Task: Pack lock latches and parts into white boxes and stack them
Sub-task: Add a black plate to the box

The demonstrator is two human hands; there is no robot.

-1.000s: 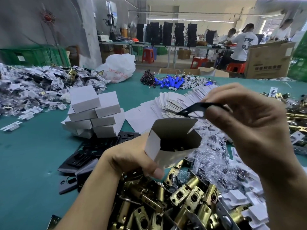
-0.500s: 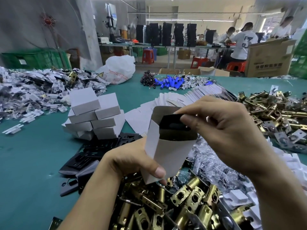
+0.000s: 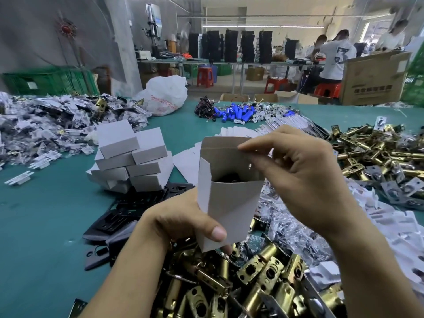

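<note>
My left hand (image 3: 183, 223) grips a small white box (image 3: 229, 200) upright by its lower part, thumb across the front. The box's top is open and something dark lies deep inside it. My right hand (image 3: 296, 177) is at the box's upper right; its forefinger and thumb pinch the raised top flap (image 3: 220, 145). Brass lock latches (image 3: 259, 283) are heaped directly under both hands. A stack of closed white boxes (image 3: 133, 159) stands on the green table to the left.
Black plates (image 3: 128, 212) lie left of my left wrist. Clear bags of parts (image 3: 296, 230) and white cards spread to the right, with more brass latches (image 3: 376, 152) beyond. Flat box blanks (image 3: 243, 131) fan out behind. Bagged parts (image 3: 46, 125) pile at far left. People work in the background.
My right hand lowered a black plate into the open box, let it go inside, and now pinches the top flap. The left hand tipped the box upright.
</note>
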